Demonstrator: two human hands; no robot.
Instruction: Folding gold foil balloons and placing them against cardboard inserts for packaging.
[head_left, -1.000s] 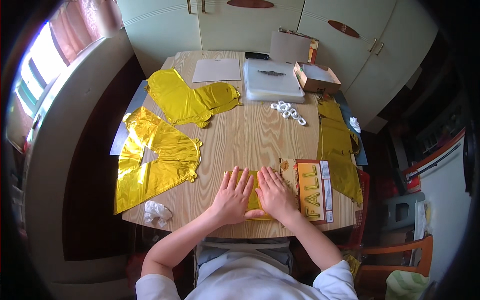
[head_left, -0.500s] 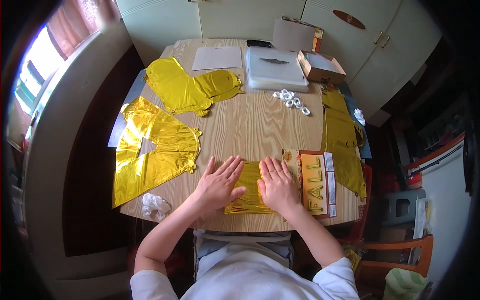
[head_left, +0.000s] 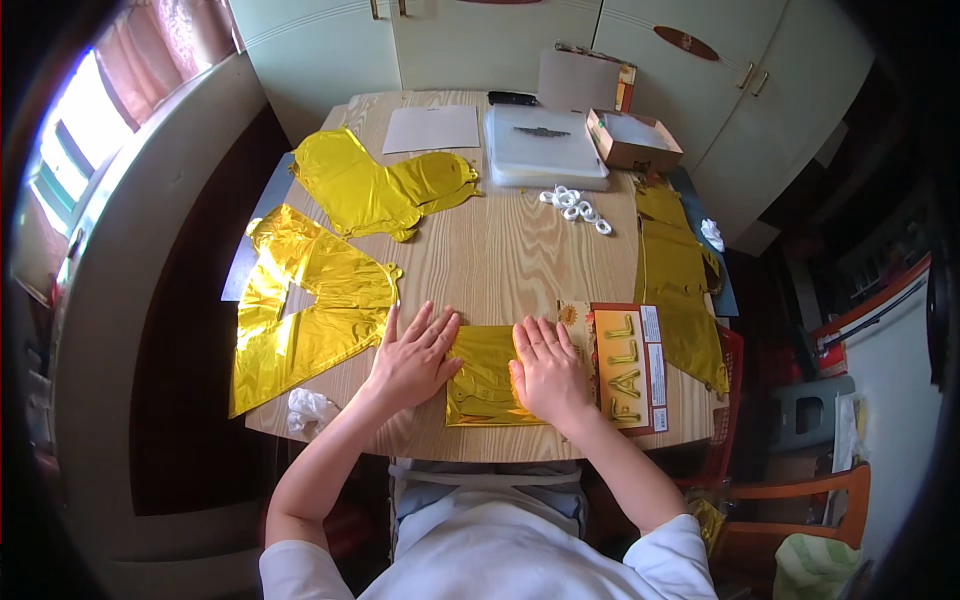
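Observation:
A folded gold foil balloon (head_left: pixel 487 375) lies flat on the table in front of me. My right hand (head_left: pixel 550 370) rests palm down on its right side, fingers stretched out. At its left edge my left hand (head_left: pixel 412 358) lies flat, mostly on the wood, fingers spread and thumb at the foil. Just right of my right hand is a printed card (head_left: pixel 625 368) showing gold letter balloons. Left of my left hand, a gold foil letter balloon (head_left: pixel 315 310) spreads out, partly shiny and creased. Farther back lies another gold foil balloon (head_left: pixel 370 190).
Along the right edge lies a long gold foil balloon (head_left: pixel 672 270). White ribbon rolls (head_left: pixel 575 208) cluster near a clear plastic case (head_left: pixel 545 150) and an open cardboard box (head_left: pixel 633 140). A pale sheet (head_left: pixel 432 129) lies at the back. Crumpled white tissue (head_left: pixel 312 410) sits at the near left edge.
My left hand has slid left, off most of the folded foil and onto the wood. My right hand stays on the foil, shifted only slightly. The view has tilted a little.

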